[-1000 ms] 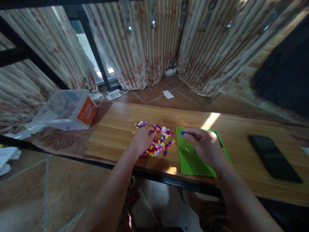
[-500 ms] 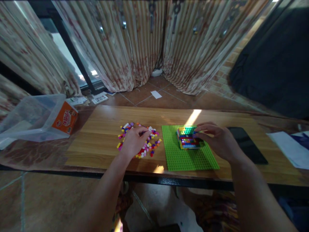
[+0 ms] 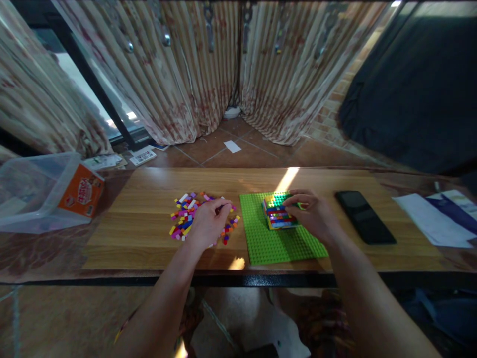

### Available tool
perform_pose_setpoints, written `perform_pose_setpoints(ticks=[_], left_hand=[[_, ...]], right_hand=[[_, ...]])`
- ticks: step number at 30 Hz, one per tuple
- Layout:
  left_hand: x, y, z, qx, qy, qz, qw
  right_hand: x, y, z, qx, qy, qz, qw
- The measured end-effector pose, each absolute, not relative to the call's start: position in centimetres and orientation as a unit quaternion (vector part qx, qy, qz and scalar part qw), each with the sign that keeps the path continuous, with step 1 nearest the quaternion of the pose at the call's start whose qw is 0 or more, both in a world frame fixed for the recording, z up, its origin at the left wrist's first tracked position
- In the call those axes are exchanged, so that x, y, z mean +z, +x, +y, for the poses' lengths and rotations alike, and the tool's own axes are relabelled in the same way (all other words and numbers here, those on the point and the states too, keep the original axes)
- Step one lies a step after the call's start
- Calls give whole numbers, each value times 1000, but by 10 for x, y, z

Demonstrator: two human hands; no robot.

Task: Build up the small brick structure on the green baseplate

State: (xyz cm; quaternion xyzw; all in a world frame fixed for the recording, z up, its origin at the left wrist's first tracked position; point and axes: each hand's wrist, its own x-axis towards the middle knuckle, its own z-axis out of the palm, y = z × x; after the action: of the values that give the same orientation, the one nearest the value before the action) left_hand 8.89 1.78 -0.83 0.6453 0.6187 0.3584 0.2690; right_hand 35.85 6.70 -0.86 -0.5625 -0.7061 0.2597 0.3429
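A low block built of multicoloured toy bricks (image 3: 281, 219) stands on the green studded baseplate (image 3: 257, 248). Its back part is green on top, while rows of red, blue and other colours run along the front. My right hand (image 3: 313, 214) reaches over it from the right, thumb and fingertips pinched close at its top; whatever is between them is too small to make out. To the left, my left hand (image 3: 208, 221) hovers over or rests on a scatter of loose toy bricks (image 3: 182, 216), its fingers drawn together. What they hold, if anything, is hidden.
The wooden board (image 3: 122, 219) lies along the table, with a black phone (image 3: 365, 216) right of the baseplate. Papers (image 3: 432, 219) lie at the far right. A clear plastic tub (image 3: 33, 194) with an orange label stands at the left. Curtains (image 3: 194, 74) hang behind.
The whole view has shifted, so the table things sit further left. My right hand uncovers more of the phone and stays at the block; my left hand remains at the loose bricks.
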Motion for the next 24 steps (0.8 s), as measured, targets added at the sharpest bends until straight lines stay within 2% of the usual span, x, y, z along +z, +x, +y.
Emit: perform_pose_setpoints(ticks=[5, 10, 14, 16, 18, 24], left_hand=[[-8, 93, 17, 355, 636, 620, 291], [-13, 101, 14, 366, 627, 585, 360], [-16, 109, 12, 388, 610, 557, 409], [-15, 112, 11, 395, 600, 547, 430], [-14, 115, 11, 403, 594, 533, 448], [-12, 120, 9, 419, 600, 480, 484]], right_hand=[[-13, 355, 69, 318, -574, -648, 387], [-11, 351, 69, 328, -596, -622, 386], [2, 346, 62, 247, -590, -668, 379], [11, 340, 55, 173, -573, -698, 392], [19, 329, 46, 151, -531, -727, 408], [24, 293, 24, 287, -428, -793, 326]])
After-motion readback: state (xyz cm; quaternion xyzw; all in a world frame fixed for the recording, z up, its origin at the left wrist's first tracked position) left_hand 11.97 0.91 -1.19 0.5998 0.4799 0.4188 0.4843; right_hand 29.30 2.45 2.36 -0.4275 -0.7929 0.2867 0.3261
